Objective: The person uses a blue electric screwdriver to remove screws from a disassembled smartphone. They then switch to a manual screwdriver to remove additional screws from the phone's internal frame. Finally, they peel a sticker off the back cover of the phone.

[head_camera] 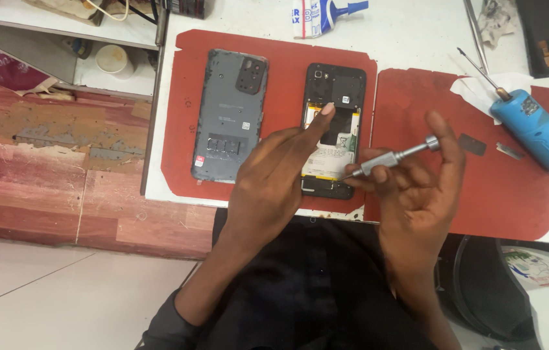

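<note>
From the head camera, looking down: your opened phone (334, 129) lies on the red mat (274, 48) on the desk (417, 39), straight ahead of your body and between your two hands. Its long axis runs away from you, camera end at the far side, bottom edge nearest your chest. The yellowish battery shows in the middle of the open frame.

Your left hand (271, 181) is the one on the phone: it reaches in from the near left, index finger stretched out so that its tip rests on the upper part of the battery area, just below the black cover at the top. The other fingers curl loosely and hold nothing.

Your right hand (417, 188) sits just to the right of the phone's lower half, closed on a slim metal screwdriver (394, 157). The thumb and fingers pinch the shaft, and the index finger caps the round end. The tool lies almost level, pointing left, its tip at the phone's lower right edge; whether it touches a screw there, you cannot tell from this view.

The removed back cover (229, 116) lies parallel to the phone, to the left on the same mat, apart from both hands. A blue tool (537, 129) rests on the desk at the far right, well out of reach of the work.
</note>
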